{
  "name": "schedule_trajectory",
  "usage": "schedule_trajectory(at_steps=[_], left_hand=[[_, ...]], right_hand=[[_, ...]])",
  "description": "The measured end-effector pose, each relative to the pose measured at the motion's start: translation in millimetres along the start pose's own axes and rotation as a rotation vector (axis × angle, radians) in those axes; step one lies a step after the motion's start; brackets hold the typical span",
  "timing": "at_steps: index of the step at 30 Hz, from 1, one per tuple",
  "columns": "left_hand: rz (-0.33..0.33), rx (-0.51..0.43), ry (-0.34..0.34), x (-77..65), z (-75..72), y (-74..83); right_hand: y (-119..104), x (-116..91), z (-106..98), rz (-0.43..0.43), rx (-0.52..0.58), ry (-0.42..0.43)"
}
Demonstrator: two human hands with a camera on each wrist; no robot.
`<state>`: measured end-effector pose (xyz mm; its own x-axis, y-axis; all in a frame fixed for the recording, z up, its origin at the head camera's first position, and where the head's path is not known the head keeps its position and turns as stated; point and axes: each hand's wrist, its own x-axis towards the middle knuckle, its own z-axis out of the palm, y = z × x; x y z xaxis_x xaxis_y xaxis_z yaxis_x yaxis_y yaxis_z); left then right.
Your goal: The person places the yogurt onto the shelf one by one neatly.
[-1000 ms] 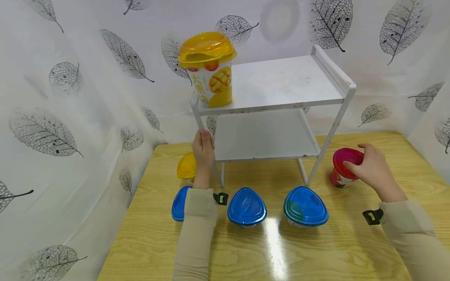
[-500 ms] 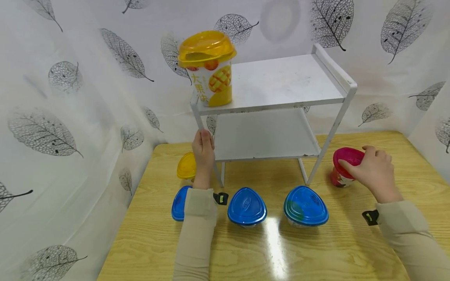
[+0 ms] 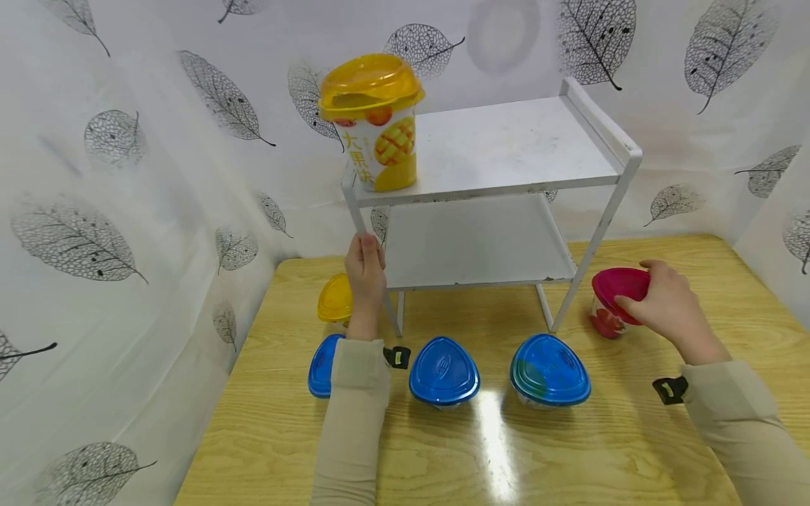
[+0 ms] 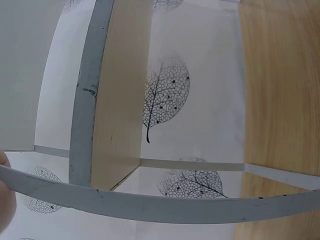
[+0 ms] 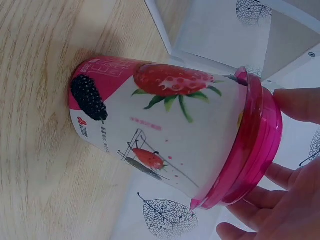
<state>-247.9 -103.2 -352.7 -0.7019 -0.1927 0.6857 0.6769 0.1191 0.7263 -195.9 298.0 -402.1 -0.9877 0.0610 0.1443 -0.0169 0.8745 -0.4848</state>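
Observation:
My left hand (image 3: pixel 365 270) grips the front left post of a white two-tier rack (image 3: pixel 500 190). In the left wrist view, part of that hand (image 4: pixel 5 195) shows at the left edge, by the grey-white post (image 4: pixel 165 207). On the right, my right hand (image 3: pixel 667 306) holds a pink-lidded fruit cup (image 3: pixel 610 325) by its lid, from the right side. In the right wrist view the cup (image 5: pixel 200 135) shows printed strawberries and a mulberry. There my thumb lies on one side of the pink lid (image 5: pixel 260 140) and the other fingers around the opposite side.
A yellow-lidded cup (image 3: pixel 382 151) stands on the rack's top left corner. Three blue-lidded containers (image 3: pixel 444 372) are lined up before the rack on the wooden table (image 3: pixel 436 457). Another yellow lid (image 3: pixel 335 301) shows left of the rack. Leaf-patterned sheeting (image 3: pixel 164 211) surrounds the table.
My right fingers have shifted around the pink lid. The cup has turned and leans slightly, its lid a little further left. My left hand stays on the post.

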Motion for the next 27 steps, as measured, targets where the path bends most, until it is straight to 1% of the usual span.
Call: schedule_trajectory(at_steps=[4,6,8,11,14,18,22,27], left_hand=[[0.007,0.003,0.006,0.0,0.8,0.4],[0.01,0.004,0.008,0.1,0.9,0.7],[0.011,0.004,0.009,0.2,1.0,0.3],[0.01,0.003,0.008,0.4,0.9,-0.4],[0.004,0.001,0.007,0.1,0.8,-0.4],[-0.009,-0.005,0.004,-0.4,0.6,0.3],[-0.011,-0.014,0.001,-0.8,0.7,0.9],[-0.003,-0.014,-0.004,-0.9,0.7,0.3]], right_hand=[[0.5,1.0,-1.1,-0.056,0.005,-0.03],[0.5,1.0,-1.0,-0.066,0.01,-0.046],[0.5,0.3,-0.6,-0.064,0.02,-0.042],[0.0,-1.3,0.7,-0.026,0.018,0.008],[-1.9,-3.2,1.8,0.042,-0.013,0.063],[-2.7,-4.6,3.5,0.132,-0.052,0.062],[-2.1,-5.6,5.7,0.154,-0.07,0.057],[1.4,-4.1,5.3,0.129,-0.047,0.031]])
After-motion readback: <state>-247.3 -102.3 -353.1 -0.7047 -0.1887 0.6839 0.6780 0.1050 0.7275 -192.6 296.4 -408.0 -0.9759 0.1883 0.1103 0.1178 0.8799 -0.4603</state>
